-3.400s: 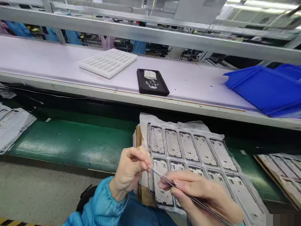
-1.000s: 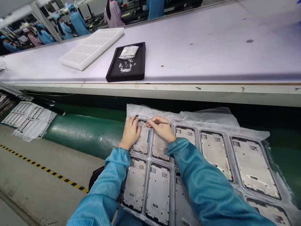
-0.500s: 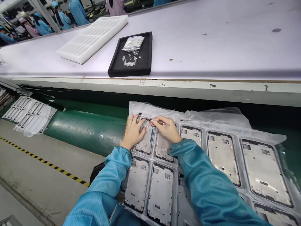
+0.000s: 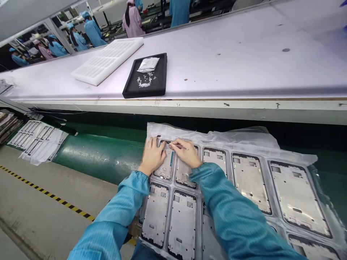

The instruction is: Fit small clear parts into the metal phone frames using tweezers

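A moulded tray (image 4: pixel 273 213) of several grey phone frames lies across my lap, partly wrapped in clear plastic film. My left hand (image 4: pixel 152 156) rests flat, fingers spread, on the far-left frame (image 4: pixel 165 167) of the top row. My right hand (image 4: pixel 187 153) is closed on thin metal tweezers (image 4: pixel 179 146), whose tips touch the top edge of that same frame. Both arms wear blue sleeves.
A black tray (image 4: pixel 155 86) with small shiny parts and a foil bag (image 4: pixel 148 64) sits on the white bench beyond. A white foam grid tray (image 4: pixel 107 60) lies to its left. A green conveyor (image 4: pixel 94 155) runs below. More frame trays (image 4: pixel 38 139) lie at left. Several people stand beyond.
Since 3.4 s ago both hands dropped from in front of me onto the far-left frame. Over the last second they hold there; only the camera shifts slightly.
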The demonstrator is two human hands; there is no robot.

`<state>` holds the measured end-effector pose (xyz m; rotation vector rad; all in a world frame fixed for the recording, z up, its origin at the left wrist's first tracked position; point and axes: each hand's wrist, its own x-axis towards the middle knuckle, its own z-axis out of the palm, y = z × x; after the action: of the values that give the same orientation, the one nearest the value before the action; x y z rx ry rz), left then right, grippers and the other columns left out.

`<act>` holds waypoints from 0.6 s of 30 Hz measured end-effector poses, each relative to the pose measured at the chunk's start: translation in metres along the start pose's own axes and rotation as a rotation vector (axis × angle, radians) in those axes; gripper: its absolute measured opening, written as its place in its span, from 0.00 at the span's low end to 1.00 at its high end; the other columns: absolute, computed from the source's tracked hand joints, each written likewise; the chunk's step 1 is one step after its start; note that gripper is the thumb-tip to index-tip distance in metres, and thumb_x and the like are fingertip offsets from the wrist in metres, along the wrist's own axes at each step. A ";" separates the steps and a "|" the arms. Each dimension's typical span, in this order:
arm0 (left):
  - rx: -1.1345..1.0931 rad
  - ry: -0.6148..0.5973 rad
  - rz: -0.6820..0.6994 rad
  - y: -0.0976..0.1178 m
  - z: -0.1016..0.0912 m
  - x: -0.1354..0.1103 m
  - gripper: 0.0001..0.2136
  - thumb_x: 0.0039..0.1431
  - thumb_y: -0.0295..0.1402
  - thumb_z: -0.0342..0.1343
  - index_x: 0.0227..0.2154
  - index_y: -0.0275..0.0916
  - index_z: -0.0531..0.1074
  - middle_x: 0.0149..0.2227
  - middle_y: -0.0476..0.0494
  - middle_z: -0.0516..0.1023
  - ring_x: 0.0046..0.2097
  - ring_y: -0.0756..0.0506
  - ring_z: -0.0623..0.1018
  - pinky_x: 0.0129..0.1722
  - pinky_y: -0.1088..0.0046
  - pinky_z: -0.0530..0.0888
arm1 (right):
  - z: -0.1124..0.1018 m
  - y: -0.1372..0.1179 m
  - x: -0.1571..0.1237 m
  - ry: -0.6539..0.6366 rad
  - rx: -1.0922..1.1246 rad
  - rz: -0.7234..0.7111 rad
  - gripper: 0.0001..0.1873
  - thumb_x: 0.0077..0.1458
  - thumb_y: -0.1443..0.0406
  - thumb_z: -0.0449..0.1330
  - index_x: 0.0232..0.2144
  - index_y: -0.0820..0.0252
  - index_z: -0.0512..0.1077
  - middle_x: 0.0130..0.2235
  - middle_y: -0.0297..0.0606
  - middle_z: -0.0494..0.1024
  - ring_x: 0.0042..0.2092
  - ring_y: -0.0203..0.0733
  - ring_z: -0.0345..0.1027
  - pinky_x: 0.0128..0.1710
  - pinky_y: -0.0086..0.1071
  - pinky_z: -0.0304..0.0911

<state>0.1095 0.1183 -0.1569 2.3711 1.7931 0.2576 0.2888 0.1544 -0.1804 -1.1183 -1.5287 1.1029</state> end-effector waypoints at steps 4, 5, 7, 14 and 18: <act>0.057 -0.016 -0.016 0.003 -0.001 0.005 0.21 0.64 0.33 0.52 0.60 0.38 0.69 0.64 0.31 0.65 0.68 0.29 0.60 0.66 0.46 0.60 | -0.002 0.002 0.008 0.118 0.265 0.153 0.21 0.48 0.46 0.69 0.24 0.55 0.74 0.26 0.39 0.82 0.32 0.49 0.80 0.36 0.40 0.76; 0.060 -0.024 -0.030 0.004 -0.003 0.006 0.22 0.64 0.33 0.52 0.60 0.38 0.69 0.64 0.31 0.65 0.68 0.29 0.60 0.66 0.46 0.60 | -0.002 0.003 0.010 0.142 0.324 0.183 0.23 0.45 0.44 0.70 0.23 0.55 0.74 0.26 0.39 0.82 0.31 0.49 0.80 0.35 0.41 0.76; 0.051 -0.053 -0.065 0.006 -0.005 0.010 0.22 0.64 0.32 0.52 0.60 0.37 0.69 0.65 0.29 0.64 0.69 0.28 0.59 0.66 0.47 0.60 | -0.002 0.004 0.014 0.141 0.406 0.228 0.25 0.39 0.42 0.72 0.22 0.55 0.74 0.26 0.40 0.83 0.30 0.49 0.80 0.34 0.41 0.77; 0.049 -0.127 -0.089 0.014 -0.010 0.013 0.20 0.65 0.30 0.49 0.59 0.34 0.69 0.70 0.30 0.57 0.72 0.30 0.54 0.69 0.48 0.58 | -0.001 -0.006 0.021 0.106 0.515 0.219 0.29 0.30 0.40 0.75 0.20 0.56 0.74 0.25 0.41 0.83 0.26 0.50 0.78 0.29 0.43 0.77; -0.020 0.034 -0.080 0.016 -0.043 0.018 0.16 0.61 0.29 0.57 0.52 0.36 0.74 0.64 0.29 0.68 0.67 0.30 0.66 0.63 0.49 0.66 | -0.003 -0.009 0.023 0.148 0.551 0.198 0.31 0.29 0.38 0.74 0.20 0.57 0.73 0.23 0.41 0.82 0.26 0.50 0.78 0.31 0.43 0.77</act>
<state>0.1194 0.1324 -0.1111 2.2889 1.8857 0.3063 0.2868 0.1759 -0.1668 -0.9475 -0.9268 1.4296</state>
